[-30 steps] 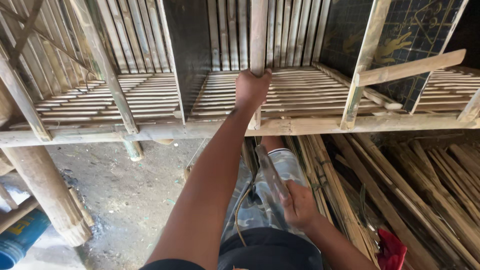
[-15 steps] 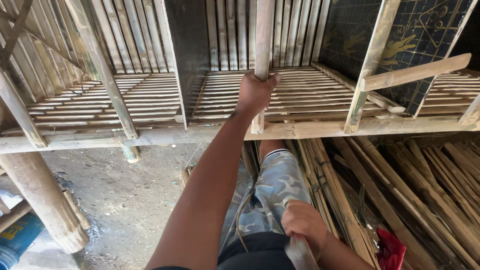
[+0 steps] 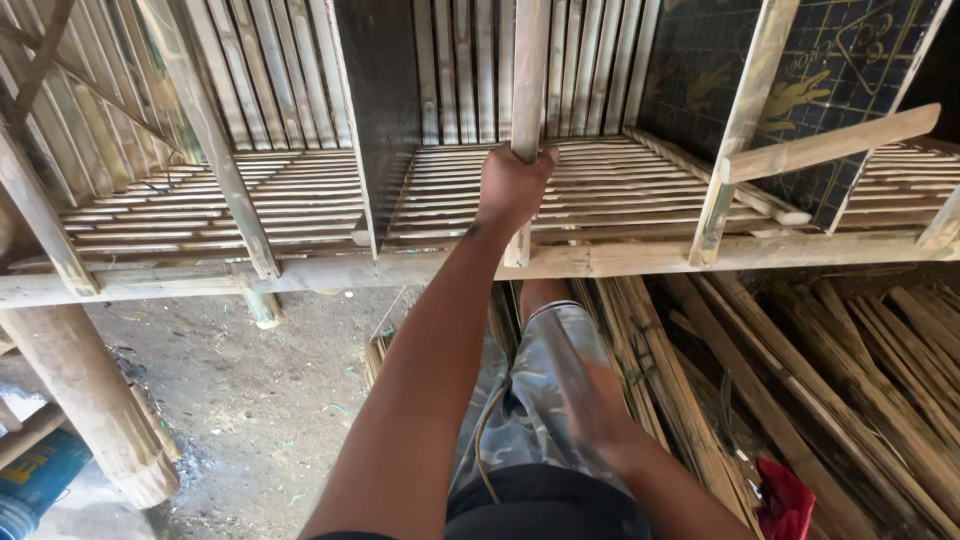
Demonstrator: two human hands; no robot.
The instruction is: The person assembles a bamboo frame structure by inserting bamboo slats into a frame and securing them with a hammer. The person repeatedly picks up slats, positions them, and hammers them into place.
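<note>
Bamboo slats form a raised slatted platform (image 3: 250,205) with upright posts, above a dirt floor (image 3: 250,400) where loose bamboo strips (image 3: 820,380) are heaped on the right. An upright wooden slat (image 3: 527,90) is held by the left hand (image 3: 512,185), whose grip is closed around it just above the front rail (image 3: 620,258), on which the slat's foot appears to rest. The right hand (image 3: 595,405) is blurred over the thigh in camouflage shorts (image 3: 530,390); whether its grip is closed or has hold of anything cannot be told. For the slat to be set well, it is best kept plumb against the neighbouring slats behind it, with its foot pressed flush to the rail and the holding hand kept clear of the joint. A red cloth (image 3: 785,500) lies at the lower right.
</note>
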